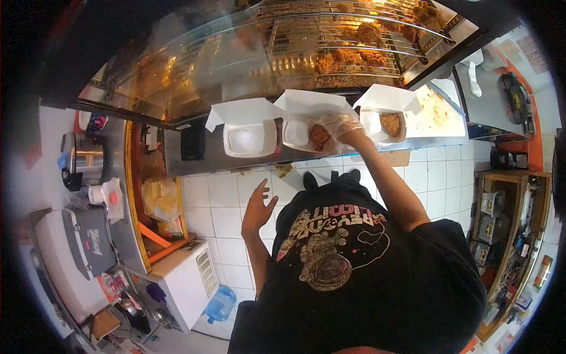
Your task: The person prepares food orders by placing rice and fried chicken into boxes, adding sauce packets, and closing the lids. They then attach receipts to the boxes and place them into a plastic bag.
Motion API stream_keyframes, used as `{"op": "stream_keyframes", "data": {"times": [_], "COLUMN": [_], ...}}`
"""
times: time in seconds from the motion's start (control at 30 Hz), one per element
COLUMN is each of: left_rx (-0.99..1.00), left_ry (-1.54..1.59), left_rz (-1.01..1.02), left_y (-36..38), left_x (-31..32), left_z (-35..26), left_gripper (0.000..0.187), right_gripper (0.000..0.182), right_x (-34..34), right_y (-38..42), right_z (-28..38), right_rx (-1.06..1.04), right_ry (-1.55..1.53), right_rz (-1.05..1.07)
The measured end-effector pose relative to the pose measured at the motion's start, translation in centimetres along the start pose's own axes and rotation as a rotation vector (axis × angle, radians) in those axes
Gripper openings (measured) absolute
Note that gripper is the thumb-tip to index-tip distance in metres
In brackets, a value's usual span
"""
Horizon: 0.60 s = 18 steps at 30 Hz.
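Note:
Three open white boxes stand in a row on the metal counter: the left box [243, 137] is empty, the middle box [295, 131] holds a brown fried piece [320, 136], and the right box [370, 123] holds another fried piece [390, 124]. My right hand [348, 130], in a clear plastic glove, reaches over the right side of the middle box, close beside its fried piece. The glove and blur hide how its fingers are set. Away from the counter, above the tiled floor, my left hand [258, 206] is bare and empty with its fingers apart.
A lit display case [236, 56] with wire racks and fried pieces [348, 59] rises behind the boxes. A crumb-covered white tray [439, 112] lies to the right. At left are a metal pot [88, 158] and a shelf frame [131, 194]; a blue water bottle [220, 304] is on the floor.

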<state>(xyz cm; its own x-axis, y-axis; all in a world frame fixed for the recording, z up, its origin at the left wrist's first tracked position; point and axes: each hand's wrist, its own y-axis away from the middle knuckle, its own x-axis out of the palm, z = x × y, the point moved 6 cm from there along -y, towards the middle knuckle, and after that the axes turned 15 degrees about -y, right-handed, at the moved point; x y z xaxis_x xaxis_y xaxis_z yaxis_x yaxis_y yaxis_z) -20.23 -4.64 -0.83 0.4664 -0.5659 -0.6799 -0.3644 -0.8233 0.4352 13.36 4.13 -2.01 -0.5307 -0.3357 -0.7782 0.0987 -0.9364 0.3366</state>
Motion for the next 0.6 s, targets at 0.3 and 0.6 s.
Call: {"op": "stream_keyframes", "data": {"times": [0.3, 0.6], "left_rx": [-0.006, 0.172], "left_ry": [0.001, -0.080], "left_rz": [0.030, -0.080], "left_y": [-0.7, -3.0], "left_x": [0.3, -0.4], "left_z": [-0.4, -1.7], "left_gripper": [0.067, 0.065], "right_gripper": [0.024, 0.044], "right_x": [-4.7, -4.5], "right_y": [5.4, 9.5], "right_z": [-4.9, -3.9], "right_rx": [-0.049, 0.165], "right_ry": [-0.450, -0.908], "right_rz": [-0.198, -0.198]}}
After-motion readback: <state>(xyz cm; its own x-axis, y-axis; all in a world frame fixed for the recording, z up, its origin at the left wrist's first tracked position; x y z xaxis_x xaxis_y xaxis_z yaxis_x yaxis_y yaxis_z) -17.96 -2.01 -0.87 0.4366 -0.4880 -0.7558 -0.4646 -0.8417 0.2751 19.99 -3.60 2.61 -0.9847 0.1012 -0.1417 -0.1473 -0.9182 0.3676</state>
